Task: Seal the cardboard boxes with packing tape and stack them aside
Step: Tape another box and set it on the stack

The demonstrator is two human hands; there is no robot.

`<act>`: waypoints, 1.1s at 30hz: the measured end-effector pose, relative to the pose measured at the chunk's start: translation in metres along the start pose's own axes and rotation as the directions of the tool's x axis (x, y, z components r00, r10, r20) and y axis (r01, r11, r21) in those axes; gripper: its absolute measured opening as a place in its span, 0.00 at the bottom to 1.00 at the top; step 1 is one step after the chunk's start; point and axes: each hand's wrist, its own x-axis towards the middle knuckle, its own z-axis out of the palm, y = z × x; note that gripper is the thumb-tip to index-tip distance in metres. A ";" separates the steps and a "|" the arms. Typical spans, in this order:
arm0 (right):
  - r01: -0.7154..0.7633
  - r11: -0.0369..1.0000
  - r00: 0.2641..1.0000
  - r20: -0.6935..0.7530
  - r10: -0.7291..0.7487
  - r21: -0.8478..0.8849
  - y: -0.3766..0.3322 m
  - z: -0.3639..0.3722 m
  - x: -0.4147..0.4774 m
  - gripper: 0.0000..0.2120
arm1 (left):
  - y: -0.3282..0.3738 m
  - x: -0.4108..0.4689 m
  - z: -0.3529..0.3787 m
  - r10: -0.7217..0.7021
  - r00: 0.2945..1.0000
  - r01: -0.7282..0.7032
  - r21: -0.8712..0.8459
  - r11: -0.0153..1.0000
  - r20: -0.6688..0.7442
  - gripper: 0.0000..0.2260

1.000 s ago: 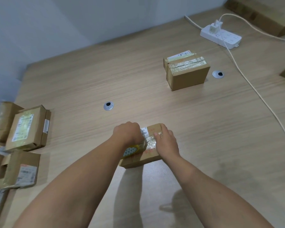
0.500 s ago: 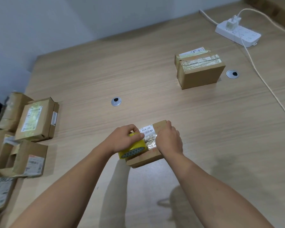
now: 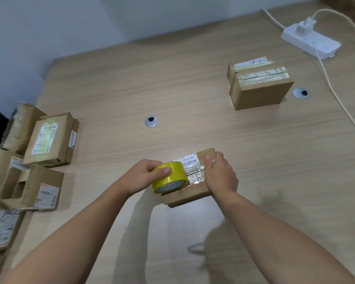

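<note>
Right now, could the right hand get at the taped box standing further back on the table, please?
Probably yes: only bare table lies between the right hand and the taped box, though that hand holds the near box.

One tape roll (image 3: 169,177); two hands, the left hand (image 3: 139,177) and the right hand (image 3: 221,177); one box (image 3: 184,198) under them; one taped box (image 3: 258,93) far right, perhaps two together; at least five boxes (image 3: 51,138) at the left, some cut off; two grommets (image 3: 151,121) (image 3: 301,92); one power strip (image 3: 310,41)
</note>
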 end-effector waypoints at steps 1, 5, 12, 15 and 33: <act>0.002 1.000 1.000 -0.001 -0.002 -0.003 0.000 0.000 0.000 0.20 | 0.001 0.000 0.000 0.010 1.000 -0.009 0.025 1.000 -0.021 0.26; 0.016 1.000 1.000 0.001 -0.016 -0.012 -0.001 0.000 0.000 0.19 | 0.016 0.005 0.001 0.012 0.998 -0.004 0.125 0.992 -0.064 0.28; 0.002 0.999 1.000 -0.003 -0.002 -0.036 -0.003 -0.002 -0.002 0.16 | 0.029 0.013 0.000 0.010 0.998 0.018 0.472 0.882 -0.057 0.21; 0.005 0.999 1.000 -0.011 -0.006 -0.044 -0.003 -0.002 -0.002 0.16 | 0.022 0.011 -0.005 -0.054 0.996 0.087 0.528 0.845 -0.078 0.23; 0.021 0.999 1.000 -0.006 -0.021 -0.032 -0.006 -0.001 -0.004 0.22 | 0.025 0.005 -0.008 -0.184 0.967 0.244 0.837 0.489 -0.174 0.23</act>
